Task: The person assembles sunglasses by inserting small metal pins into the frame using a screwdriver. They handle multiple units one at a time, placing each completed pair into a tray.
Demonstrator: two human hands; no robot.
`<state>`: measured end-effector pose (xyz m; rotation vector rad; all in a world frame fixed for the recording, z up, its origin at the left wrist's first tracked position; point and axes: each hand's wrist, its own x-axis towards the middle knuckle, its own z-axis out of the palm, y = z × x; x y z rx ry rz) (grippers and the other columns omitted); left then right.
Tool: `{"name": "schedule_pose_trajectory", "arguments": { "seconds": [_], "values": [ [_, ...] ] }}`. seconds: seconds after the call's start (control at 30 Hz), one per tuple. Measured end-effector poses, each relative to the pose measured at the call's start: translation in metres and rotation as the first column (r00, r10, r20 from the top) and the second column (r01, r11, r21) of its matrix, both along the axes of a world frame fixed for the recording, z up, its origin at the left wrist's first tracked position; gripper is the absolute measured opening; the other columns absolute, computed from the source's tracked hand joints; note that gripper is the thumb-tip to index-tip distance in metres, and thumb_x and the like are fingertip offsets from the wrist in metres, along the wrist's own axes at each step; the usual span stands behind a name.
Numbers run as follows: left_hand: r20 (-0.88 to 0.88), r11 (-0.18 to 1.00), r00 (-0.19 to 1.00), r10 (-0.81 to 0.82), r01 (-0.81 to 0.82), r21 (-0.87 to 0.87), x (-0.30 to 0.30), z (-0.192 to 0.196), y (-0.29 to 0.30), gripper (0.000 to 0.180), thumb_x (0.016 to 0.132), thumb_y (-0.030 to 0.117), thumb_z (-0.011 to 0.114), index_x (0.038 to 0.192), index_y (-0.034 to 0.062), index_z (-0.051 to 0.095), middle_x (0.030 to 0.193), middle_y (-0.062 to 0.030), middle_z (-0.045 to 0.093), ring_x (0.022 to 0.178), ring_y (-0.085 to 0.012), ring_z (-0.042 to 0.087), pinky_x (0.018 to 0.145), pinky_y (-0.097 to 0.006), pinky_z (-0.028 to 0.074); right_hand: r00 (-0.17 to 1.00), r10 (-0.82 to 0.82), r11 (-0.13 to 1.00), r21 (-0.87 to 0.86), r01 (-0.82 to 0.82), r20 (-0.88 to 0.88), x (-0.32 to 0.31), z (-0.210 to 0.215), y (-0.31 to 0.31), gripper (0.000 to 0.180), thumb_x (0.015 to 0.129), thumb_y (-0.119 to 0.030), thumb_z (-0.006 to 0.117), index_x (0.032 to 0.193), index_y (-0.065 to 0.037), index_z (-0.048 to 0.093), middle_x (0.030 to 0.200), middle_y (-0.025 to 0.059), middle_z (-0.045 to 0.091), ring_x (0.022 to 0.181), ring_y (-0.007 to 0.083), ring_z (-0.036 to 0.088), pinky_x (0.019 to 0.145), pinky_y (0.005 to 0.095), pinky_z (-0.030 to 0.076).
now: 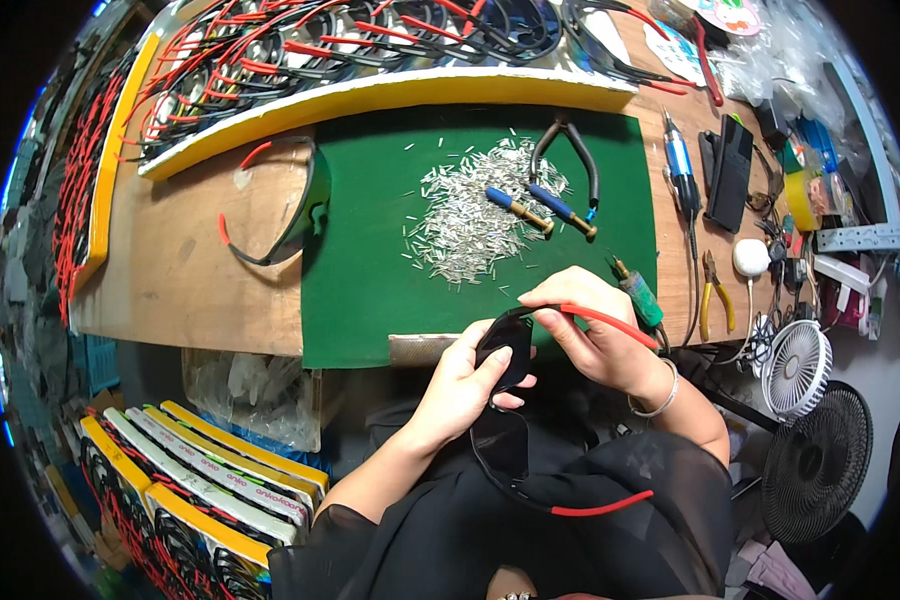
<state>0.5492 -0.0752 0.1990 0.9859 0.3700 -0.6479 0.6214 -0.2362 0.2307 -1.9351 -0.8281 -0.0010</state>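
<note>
Close to the near edge of the table I hold a pair of black sunglasses [500, 440] with red temple tips. My left hand [455, 390] grips the upper lens, its thumb lying across the front. The fingers of my right hand [602, 335] close on the upper temple near its hinge. The other temple hangs low in front of my black clothing. Beyond my hands, a heap of small silvery pins [460, 225] lies on a green mat [355, 280]. Two blue-handled screwdrivers [518, 210] rest on the heap, beside black-handled pliers [592, 165].
A second pair of sunglasses [295, 225] lies left of the heap. Yellow-edged trays [390, 98] of red-tipped glasses line the back; more trays [220, 480] stand lower left. Rightward are a green-handled tool [640, 295], a blue corded tool [681, 170], a phone [730, 172], yellow-handled pliers [710, 295] and fans [797, 368].
</note>
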Motion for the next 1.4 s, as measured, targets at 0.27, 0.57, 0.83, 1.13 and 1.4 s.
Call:
{"name": "schedule_pose_trajectory", "arguments": {
  "seconds": [0.27, 0.57, 0.83, 1.13, 1.4],
  "values": [
    [0.035, 0.998, 0.999, 0.032, -0.03, -0.057, 0.009, 0.004, 0.033, 0.043, 0.087, 0.01, 0.048, 0.127, 0.0054, 0.033, 0.104, -0.0128, 0.057, 0.08, -0.0201, 0.063, 0.055, -0.024, 0.053, 0.914, -0.019, 0.999, -0.041, 0.003, -0.406, 0.026, -0.002, 0.021, 0.015, 0.079, -0.009, 0.061, 0.092, -0.001, 0.06, 0.082, 0.0076, 0.059, 0.068, 0.0156, 0.056, 0.062, 0.0256, 0.046],
    [0.397, 0.46, 0.465, 0.791, -0.88, 0.113, -0.047, 0.018, 0.195, 0.032, 0.087, 0.008, 0.047, 0.117, 0.0006, 0.041, 0.108, -0.016, 0.053, 0.09, -0.0277, 0.059, 0.062, -0.029, 0.055, 0.902, 0.251, 0.952, -0.257, -0.165, 0.353, 0.089, -0.017, 0.168, 0.037, 0.072, -0.009, 0.063, 0.107, -0.008, 0.052, 0.118, 0.0104, 0.046, 0.085, 0.0274, 0.057, 0.07, 0.0346, 0.05],
    [0.353, 0.192, 0.24, 0.904, -0.967, 0.165, -0.058, -0.018, 0.249, 0.018, 0.086, 0.016, 0.055, 0.097, 0.0028, 0.049, 0.088, -0.0081, 0.055, 0.081, -0.0215, 0.058, 0.064, -0.028, 0.053, 0.81, 0.28, 0.947, -0.286, -0.145, 0.516, 0.069, -0.012, 0.136, 0.01, 0.071, -0.012, 0.056, 0.074, -0.008, 0.048, 0.068, 0.0054, 0.047, 0.06, 0.0204, 0.054, 0.048, 0.0314, 0.045],
    [0.56, 0.05, 0.671, 0.486, -0.661, 0.749, 0.021, -0.019, 0.231, 0.047, 0.088, 0.029, 0.051, 0.122, -0.0006, 0.037, 0.109, -0.0161, 0.044, 0.094, -0.0219, 0.05, 0.071, -0.032, 0.049, 0.798, 0.04, 0.956, -0.255, 0.144, 0.601, 0.009, 0.018, 0.055, 0.031, 0.062, -0.003, 0.058, 0.093, -0.003, 0.061, 0.077, 0.0044, 0.056, 0.056, 0.0151, 0.051, 0.049, 0.0247, 0.043],
    [0.482, 0.761, 0.743, 0.463, -0.613, 0.213, -0.009, 0.027, 0.081, 0.055, 0.089, 0.022, 0.05, 0.133, 0.0044, 0.023, 0.127, -0.0141, 0.037, 0.11, -0.0214, 0.046, 0.081, -0.029, 0.044, 0.772, 0.057, 0.973, -0.207, 0.098, 0.634, -0.014, 0.017, 0.066, 0.03, 0.063, -0.007, 0.059, 0.093, -0.002, 0.061, 0.08, 0.003, 0.055, 0.057, 0.0114, 0.048, 0.048, 0.0227, 0.04]
  ]
}}
